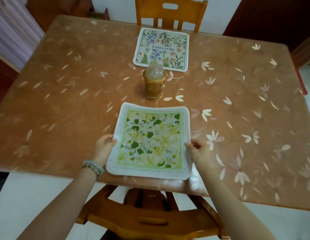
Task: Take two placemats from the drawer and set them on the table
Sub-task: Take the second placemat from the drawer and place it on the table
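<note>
A square placemat with green leaves and yellow flowers (151,141) lies near the front edge of the table (64,101). My left hand (104,147) pinches its left edge. My right hand (198,150) pinches its right edge. A second placemat (162,49) with blue and peach flowers and the word "BEAUTIFUL" lies flat at the far side of the table, with no hand on it. The drawer is not in view.
A golden lantern with a clear dome (154,84) stands at the table's middle between the two placemats. One wooden chair (169,13) stands at the far side; another (150,213) is tucked in just below my arms. The tabletop has an orange petal-patterned cover.
</note>
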Demonstrator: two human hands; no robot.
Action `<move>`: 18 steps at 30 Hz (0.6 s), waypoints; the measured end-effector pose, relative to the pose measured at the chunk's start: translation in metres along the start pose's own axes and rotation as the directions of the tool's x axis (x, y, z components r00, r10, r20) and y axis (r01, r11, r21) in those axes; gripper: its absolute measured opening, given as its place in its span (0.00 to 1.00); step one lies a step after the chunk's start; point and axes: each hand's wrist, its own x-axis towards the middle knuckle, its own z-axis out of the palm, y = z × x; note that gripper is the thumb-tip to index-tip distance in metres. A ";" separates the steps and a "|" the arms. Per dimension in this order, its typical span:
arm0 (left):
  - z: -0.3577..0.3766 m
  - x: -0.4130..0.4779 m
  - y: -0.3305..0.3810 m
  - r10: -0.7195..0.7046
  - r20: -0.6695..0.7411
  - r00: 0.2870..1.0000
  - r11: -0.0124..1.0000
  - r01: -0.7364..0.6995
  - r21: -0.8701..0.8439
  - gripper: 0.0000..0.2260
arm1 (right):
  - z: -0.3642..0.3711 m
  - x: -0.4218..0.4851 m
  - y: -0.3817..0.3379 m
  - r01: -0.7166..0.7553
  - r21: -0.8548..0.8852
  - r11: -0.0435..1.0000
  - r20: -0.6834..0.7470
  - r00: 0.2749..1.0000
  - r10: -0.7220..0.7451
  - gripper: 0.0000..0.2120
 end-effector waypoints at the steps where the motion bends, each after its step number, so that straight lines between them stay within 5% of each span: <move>1: 0.002 0.005 -0.003 0.009 0.012 1.000 0.999 -0.009 0.045 0.07 | 0.001 0.002 0.002 -0.006 -0.015 1.000 -0.009 1.000 0.006 0.05; 10: 0.020 0.025 -0.016 0.133 -0.020 0.991 0.884 -0.110 0.455 0.08 | 0.002 0.015 0.020 -0.133 -0.218 0.967 -0.081 0.990 0.117 0.05; 18: 0.025 0.007 -0.020 0.168 -0.008 0.986 0.917 -0.153 0.368 0.06 | 0.003 0.003 0.033 -0.105 -0.276 0.955 -0.124 0.990 0.073 0.06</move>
